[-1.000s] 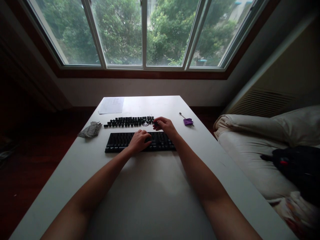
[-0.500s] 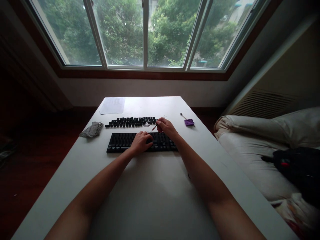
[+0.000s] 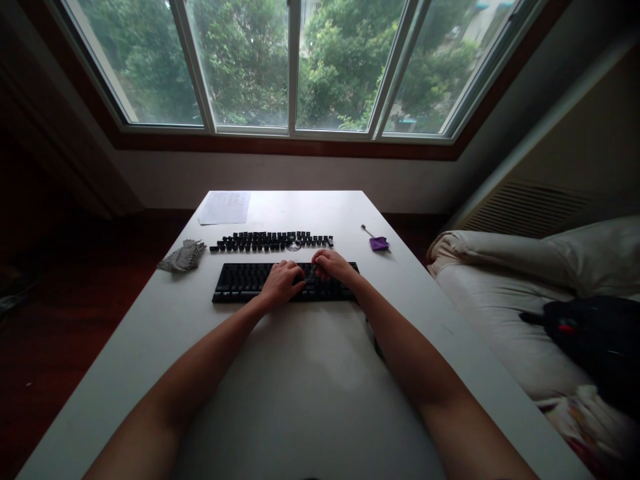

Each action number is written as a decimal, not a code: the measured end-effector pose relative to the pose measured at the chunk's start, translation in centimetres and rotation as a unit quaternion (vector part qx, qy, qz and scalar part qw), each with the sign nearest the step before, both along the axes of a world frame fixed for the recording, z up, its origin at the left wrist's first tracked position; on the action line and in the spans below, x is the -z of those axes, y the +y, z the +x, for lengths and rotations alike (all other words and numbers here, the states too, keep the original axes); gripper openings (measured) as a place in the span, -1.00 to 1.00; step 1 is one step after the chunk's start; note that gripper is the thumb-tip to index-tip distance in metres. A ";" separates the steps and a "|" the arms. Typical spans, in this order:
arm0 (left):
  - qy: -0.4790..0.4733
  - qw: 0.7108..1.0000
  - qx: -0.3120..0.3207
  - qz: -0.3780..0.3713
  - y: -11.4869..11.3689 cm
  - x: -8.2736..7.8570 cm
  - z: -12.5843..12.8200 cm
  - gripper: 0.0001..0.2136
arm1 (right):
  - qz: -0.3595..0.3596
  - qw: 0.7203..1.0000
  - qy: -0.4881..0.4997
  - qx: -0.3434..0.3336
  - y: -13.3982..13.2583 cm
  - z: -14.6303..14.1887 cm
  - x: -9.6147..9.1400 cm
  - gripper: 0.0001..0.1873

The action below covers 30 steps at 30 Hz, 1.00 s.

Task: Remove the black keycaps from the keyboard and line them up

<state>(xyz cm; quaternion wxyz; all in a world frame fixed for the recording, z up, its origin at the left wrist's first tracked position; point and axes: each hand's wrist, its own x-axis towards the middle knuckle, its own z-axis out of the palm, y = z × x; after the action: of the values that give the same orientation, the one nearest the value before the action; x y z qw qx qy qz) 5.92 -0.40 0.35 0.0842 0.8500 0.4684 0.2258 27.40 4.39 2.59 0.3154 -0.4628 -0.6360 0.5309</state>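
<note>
A black keyboard [image 3: 240, 279] lies across the white table in front of me; part of it looks stripped of its keycaps, though the detail is dark. My left hand [image 3: 281, 283] rests on the middle of it, fingers laid over the keys and thumb apart. Just to its right, my right hand [image 3: 330, 265] is pinched above the keyboard's right half, closed on a thin tool that is mostly hidden and points down toward the keys. Behind the keyboard, loose black keycaps [image 3: 265, 243] stand in rows, with a small clear round dish [image 3: 293, 246] by them.
A crumpled grey cloth [image 3: 183, 257] lies at the table's left edge, a paper sheet [image 3: 225, 207] at the far left corner. On the right are a small brush [image 3: 367, 231] and a purple cloth [image 3: 379, 244]. A dark object [image 3: 379, 348] is partly hidden by my right forearm.
My right hand has come down and nearer to the keyboard, its thin tool now lower and less visible. More keycaps at the row's right end show. My left hand stays in place.
</note>
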 end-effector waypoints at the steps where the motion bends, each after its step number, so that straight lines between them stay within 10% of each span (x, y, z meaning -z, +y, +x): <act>1: 0.001 1.000 0.000 0.000 0.0 0.0 0.0 -0.87 | -0.012 1.000 0.010 -0.006 0.0 0.0 0.0 -0.89; 12: -0.011 1.000 0.006 0.008 -0.1 0.0 0.0 -0.89 | -0.046 0.998 -0.026 0.024 0.0 -0.3 0.0 -0.85; 23: -0.005 1.000 0.003 0.004 0.0 0.4 -0.2 -0.89 | 0.208 0.937 -0.281 -0.015 -3.9 -2.0 -3.1 -0.77; 30: -0.011 1.000 -0.001 -0.001 0.0 0.3 -0.2 -0.88 | 0.291 0.886 -0.357 0.045 -5.8 -3.0 -1.3 -0.76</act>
<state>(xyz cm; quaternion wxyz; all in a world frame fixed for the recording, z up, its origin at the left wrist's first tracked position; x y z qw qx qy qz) 5.76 -0.41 0.09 0.0901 0.8467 0.4690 0.2347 24.44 -1.45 3.85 0.2112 -0.5368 -0.8099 0.1058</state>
